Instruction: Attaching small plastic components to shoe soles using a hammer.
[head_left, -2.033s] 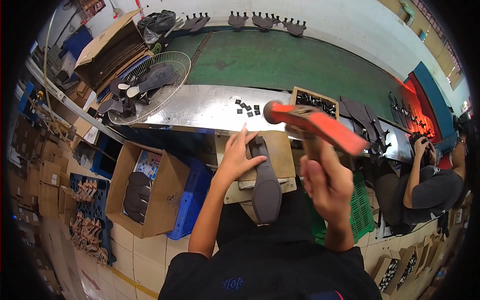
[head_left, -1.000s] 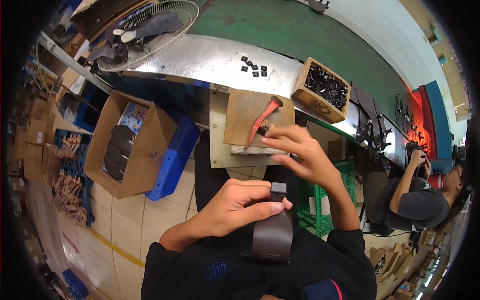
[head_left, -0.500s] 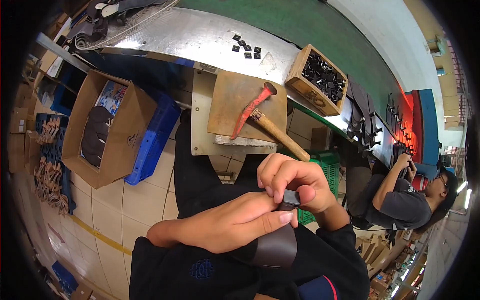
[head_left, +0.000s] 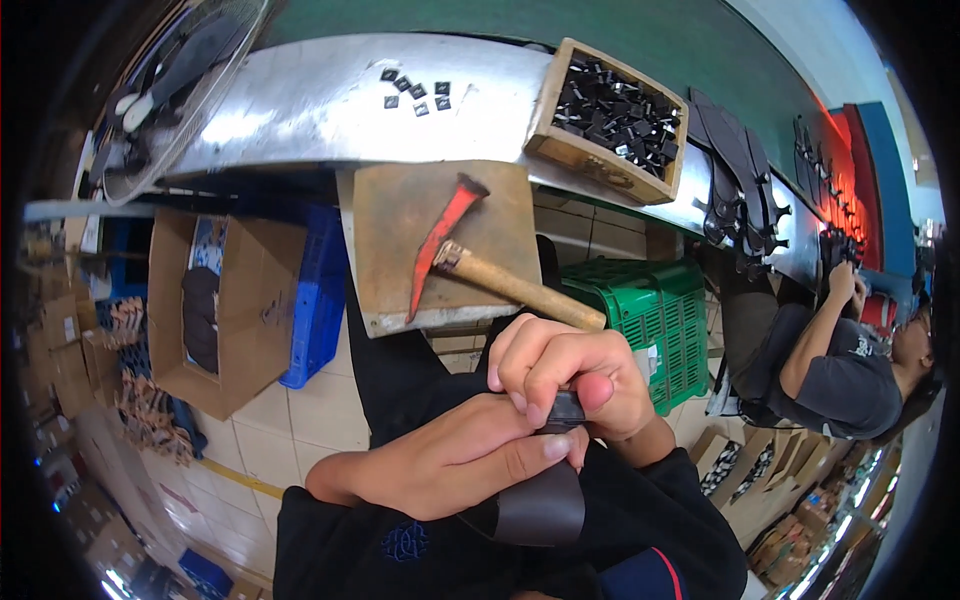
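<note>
Dark shoe sole (head_left: pixel 542 512) at lap, broad part hanging at six o'clock of left thumb. Left hand (head_left: pixel 455 455) clamped round it below heel (head_left: pixel 563 412); right hand (head_left: pixel 580 375) pinches heel between fingertips and thumb. Hammer (head_left: pixel 480 270) at eleven o'clock from both.

We wear a black short-sleeved fabric shirt (head_left: pixel 330 560), a red-edged navy panel (head_left: pixel 632 578) right of its blue embroidered emblem (head_left: pixel 404 541).

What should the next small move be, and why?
I'd probably have the right hand press the dark heel end: it pinches that end while the left hand holds the sole, and the hammer lies unheld on the brown board.
</note>
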